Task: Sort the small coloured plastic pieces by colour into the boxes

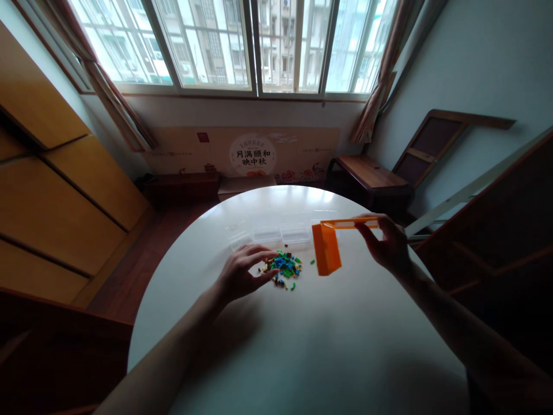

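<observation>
A pile of small coloured building bricks [286, 264], mostly blue and green with some yellow and dark ones, lies on the white round table [345, 346]. At the pile's left edge is my left hand [242, 271], its thumb and fingers apart with nothing visible between them; whether the fingertips touch the bricks I cannot tell. To the right of the pile, an orange plastic box [327, 249] hangs tilted from its swung-out lid [345, 223]. My right hand [386, 242] pinches the far end of that lid between thumb and fingers. The inside of the box is hidden.
Clear plastic trays [296, 233] stand behind the pile, towards the table's far edge. Beyond the table are a wooden bench [371, 173] at the right, a cardboard box [246, 183] and a wide window [254, 46]. A yellow wooden cabinet [64, 213] fills the left side.
</observation>
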`<state>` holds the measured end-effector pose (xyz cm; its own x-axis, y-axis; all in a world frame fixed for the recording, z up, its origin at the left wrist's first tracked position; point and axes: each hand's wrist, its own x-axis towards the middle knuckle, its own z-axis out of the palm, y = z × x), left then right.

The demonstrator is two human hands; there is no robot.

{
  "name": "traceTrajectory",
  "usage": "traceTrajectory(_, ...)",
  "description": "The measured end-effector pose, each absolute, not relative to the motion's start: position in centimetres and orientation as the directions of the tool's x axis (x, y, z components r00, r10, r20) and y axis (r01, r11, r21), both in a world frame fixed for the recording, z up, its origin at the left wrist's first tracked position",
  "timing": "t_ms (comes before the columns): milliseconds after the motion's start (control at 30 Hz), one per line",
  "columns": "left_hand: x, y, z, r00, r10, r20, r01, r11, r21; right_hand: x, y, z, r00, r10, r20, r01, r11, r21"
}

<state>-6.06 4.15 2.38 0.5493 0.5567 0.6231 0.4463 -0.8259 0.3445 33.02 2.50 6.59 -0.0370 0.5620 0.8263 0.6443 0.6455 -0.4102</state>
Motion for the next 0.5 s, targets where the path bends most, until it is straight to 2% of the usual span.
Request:
traceTrajectory(133, -6.4, 4.4, 2.1, 0.56, 0.571, 0.6, 0.504, -0.81, 0.301, 37.8, 3.4, 8.2, -0.102, 0.612, 0.784, 0.737, 0.577, -0.353)
traceTrajectory(267, -6.4, 4.7, 1.6, 0.54, 0.628, 0.56, 0.569, -0.763, 0.306, 41.9, 4.1, 9.0, -0.241, 0.712, 0.66, 0.758, 0.562, -0.33)
traceTrajectory(500, -5.8, 4.5, 1.7, 0.512, 0.661, 0.548, 0.597, -0.733, 0.326, 47.1, 6.1, 9.4, -0.247, 0.77, 0.588, 0.812, 0.495, -0.309)
